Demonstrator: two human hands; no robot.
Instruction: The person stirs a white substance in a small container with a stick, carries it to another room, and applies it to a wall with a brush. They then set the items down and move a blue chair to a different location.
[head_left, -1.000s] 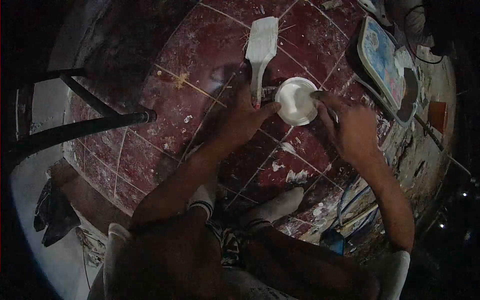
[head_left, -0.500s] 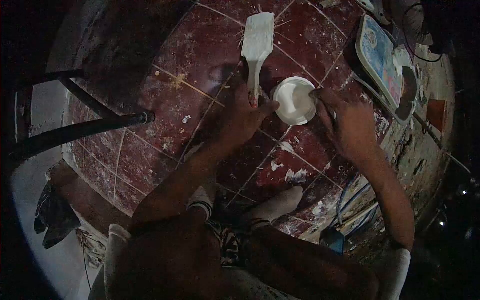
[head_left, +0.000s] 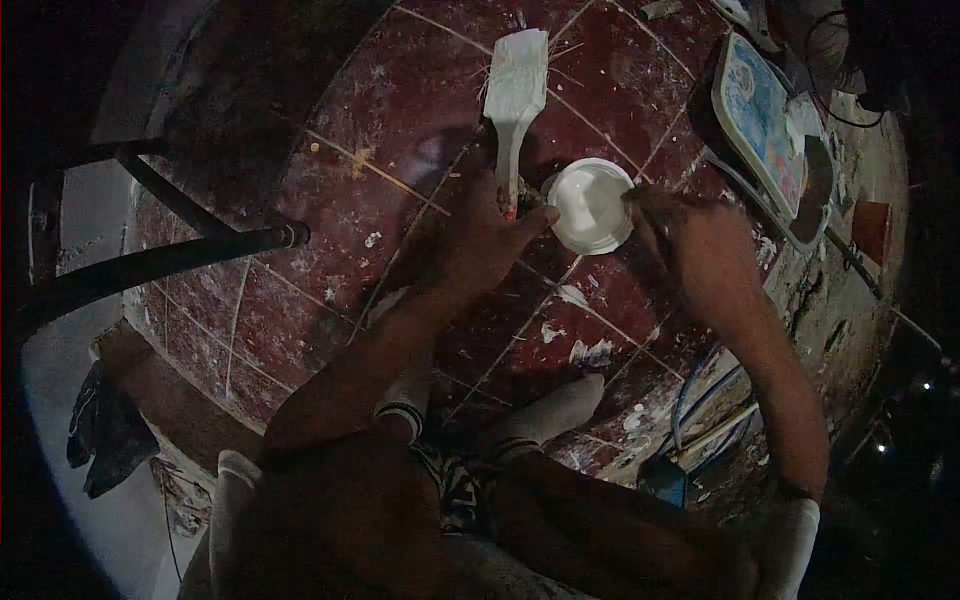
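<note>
A paintbrush (head_left: pixel 517 88) with a white-coated head points away from me, its handle held in my left hand (head_left: pixel 487 232). The thumb of that hand reaches across to the near-left side of a small white tub (head_left: pixel 590 249) of white paint. On the tub's right side, my right hand (head_left: pixel 700 242) has its fingers bent at the rim, gripping it. Those fingertips are dark and partly hidden. The tub is steady between both hands, above the red tiles.
Paint-spattered red tiles (head_left: pixel 330 260) cover the floor. A blue-faced tray-like panel (head_left: pixel 765 120) leans at upper right. Black tubular bars (head_left: pixel 170 265) stick in from the left. Cables (head_left: pixel 700 405) lie lower right, near my socked foot (head_left: pixel 560 408). A dark cloth (head_left: pixel 105 435) hangs lower left.
My right hand has shifted and turned slightly at the tub's rim. Brush and tub have barely moved, and my left hand keeps its hold.
</note>
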